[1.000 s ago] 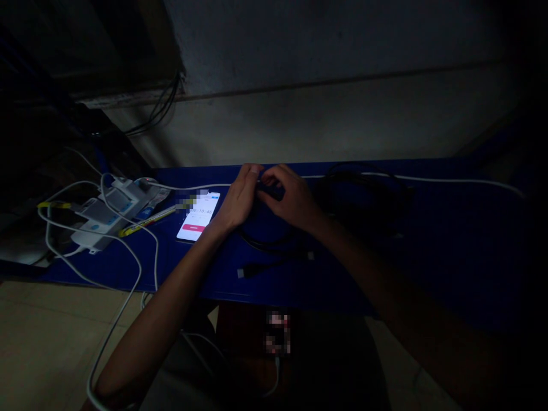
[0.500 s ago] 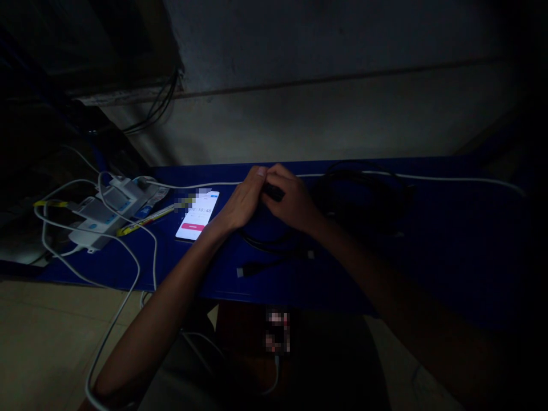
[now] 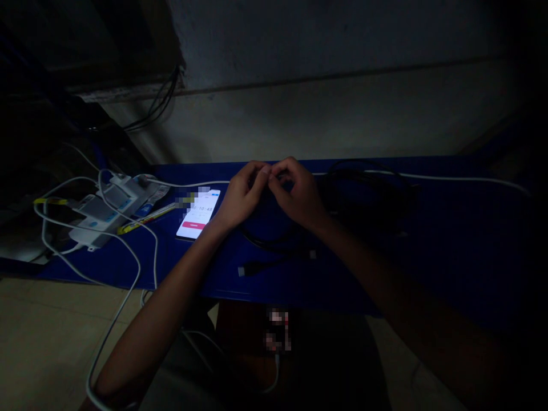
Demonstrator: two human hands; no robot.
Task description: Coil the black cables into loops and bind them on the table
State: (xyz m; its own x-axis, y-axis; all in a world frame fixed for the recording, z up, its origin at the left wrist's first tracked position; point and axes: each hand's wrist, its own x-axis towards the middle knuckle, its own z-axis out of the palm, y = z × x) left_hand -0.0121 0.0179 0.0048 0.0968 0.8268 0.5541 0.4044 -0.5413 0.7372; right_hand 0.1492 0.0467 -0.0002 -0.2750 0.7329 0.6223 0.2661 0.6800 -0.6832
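The scene is very dark. My left hand (image 3: 240, 197) and my right hand (image 3: 297, 194) meet fingertip to fingertip above a blue table (image 3: 428, 251), both with curled, pinching fingers. They hold a black cable (image 3: 269, 242) that loops down onto the table, with a plug end (image 3: 245, 270) lying near the front edge. Where exactly the fingers grip it is hard to make out. A lit phone (image 3: 199, 214) lies flat just left of my left hand.
A white power strip (image 3: 105, 214) with white cables (image 3: 128, 257) sits at the table's left end. A second dark cable coil (image 3: 368, 194) lies right of my hands, and a white cable (image 3: 449, 178) runs along the back edge. A wall stands behind the table.
Both hands have lifted slightly off the table and their fingertips have come together in a pinch over the black cable. The phone and cables on the table stay put.
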